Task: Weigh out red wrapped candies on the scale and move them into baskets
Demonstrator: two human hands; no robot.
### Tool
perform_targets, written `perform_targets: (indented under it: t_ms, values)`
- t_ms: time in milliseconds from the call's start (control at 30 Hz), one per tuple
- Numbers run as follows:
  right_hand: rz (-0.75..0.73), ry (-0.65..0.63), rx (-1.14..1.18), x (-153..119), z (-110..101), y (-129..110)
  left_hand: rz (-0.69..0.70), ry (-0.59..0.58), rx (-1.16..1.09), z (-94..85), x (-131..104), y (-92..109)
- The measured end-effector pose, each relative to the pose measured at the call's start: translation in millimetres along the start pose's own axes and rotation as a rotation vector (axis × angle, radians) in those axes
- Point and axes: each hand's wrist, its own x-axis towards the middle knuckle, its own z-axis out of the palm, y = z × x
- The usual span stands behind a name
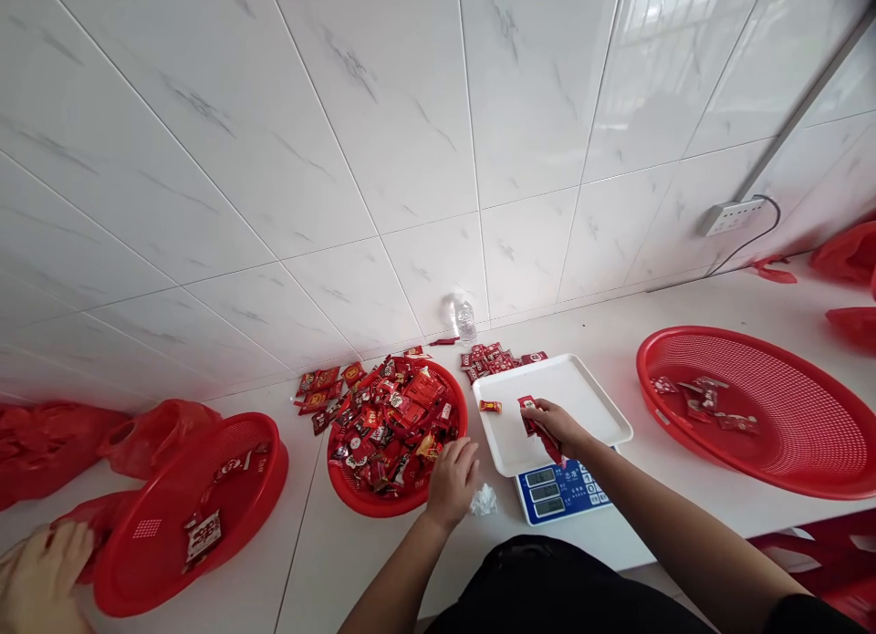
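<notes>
A round red basket heaped with small red packets stands in the middle. At its right rim is my left hand, fingers slightly curled and apart, with nothing visible in it. My right hand holds red packets over the white tray of a blue weighing scale. One small red and yellow packet lies on the tray's left side. Loose red packets lie behind the tray, and others lie to the left of the heaped basket.
Red baskets with a few packets stand at the right and left. Another person's hand is at the lower left. A clear bottle, crumpled tissue and a power strip are also visible.
</notes>
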Motion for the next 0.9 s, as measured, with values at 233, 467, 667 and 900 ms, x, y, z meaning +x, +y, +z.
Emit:
perform_targets:
  t_ms: [233,467,667,900]
  values:
    - [0.118,-0.088,0.269,-38,-6,13,0.039,-0.26,0.037,20.1,97,26]
    - [0.359,-0.122,0.714,-73,-16,40,-0.043,-0.373,0.049,23.2,130,26]
    - [0.402,-0.111,0.953,-89,-4,64,-0.279,-0.353,-0.548,18.8,87,56]
    - [0.329,-0.108,0.997,-81,7,59,-0.908,-0.826,-1.643,10.0,24,93]
